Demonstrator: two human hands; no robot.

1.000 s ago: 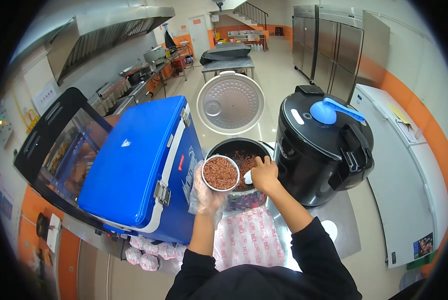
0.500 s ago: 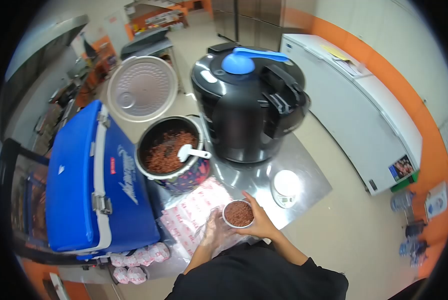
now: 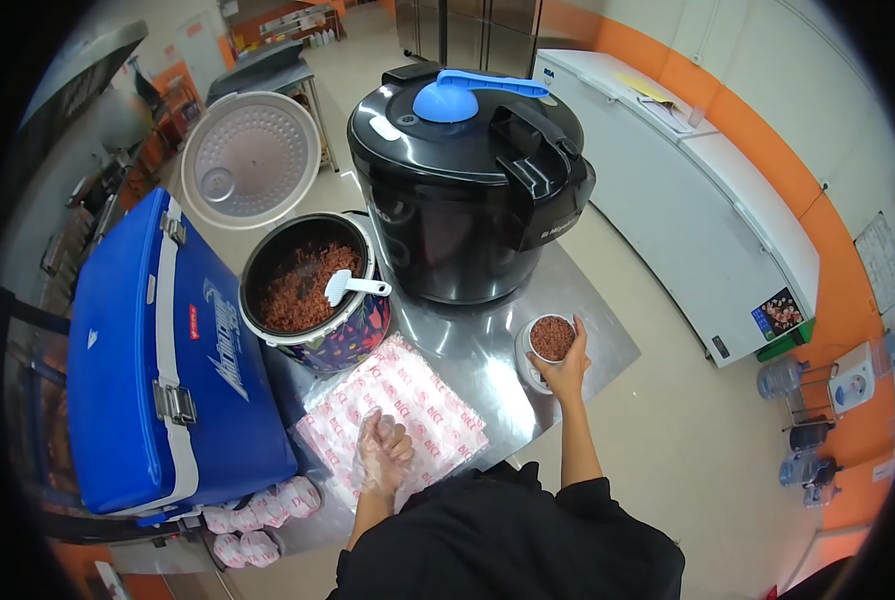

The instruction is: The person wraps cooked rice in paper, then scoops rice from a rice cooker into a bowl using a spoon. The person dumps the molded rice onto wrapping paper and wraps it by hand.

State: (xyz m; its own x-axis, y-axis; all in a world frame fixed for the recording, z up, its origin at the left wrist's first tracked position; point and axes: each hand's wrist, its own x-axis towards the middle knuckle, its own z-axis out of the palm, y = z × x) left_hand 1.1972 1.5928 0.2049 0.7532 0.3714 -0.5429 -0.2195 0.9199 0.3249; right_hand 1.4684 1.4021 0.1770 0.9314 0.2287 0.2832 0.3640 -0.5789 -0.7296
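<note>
My right hand [image 3: 570, 368] is wrapped round a small cup of reddish-brown rice [image 3: 553, 338], held at the white kitchen scale [image 3: 533, 372]; whether the cup rests on the scale I cannot tell. My left hand [image 3: 385, 450], in a clear plastic glove, has its fingers curled in over the stack of printed wrapping paper [image 3: 418, 390]; nothing shows in it. Beyond the paper an open rice pot with a floral side [image 3: 353, 335] holds more rice, and a white paddle [image 3: 356, 286] lies inside at its right.
A large black cooker [image 3: 448, 230] with a blue scoop [image 3: 448, 102] on its lid stands behind. At left are a blue cooler box [image 3: 198, 350] and several wrapped bundles [image 3: 268, 508]. A round lid [image 3: 252, 160] is behind the pot, a white chest freezer [image 3: 668, 190] at right.
My right hand has carried the cup right, from beside my left hand to the scale. My left hand has come away from the cup and curled over the paper. The view has shifted slightly.
</note>
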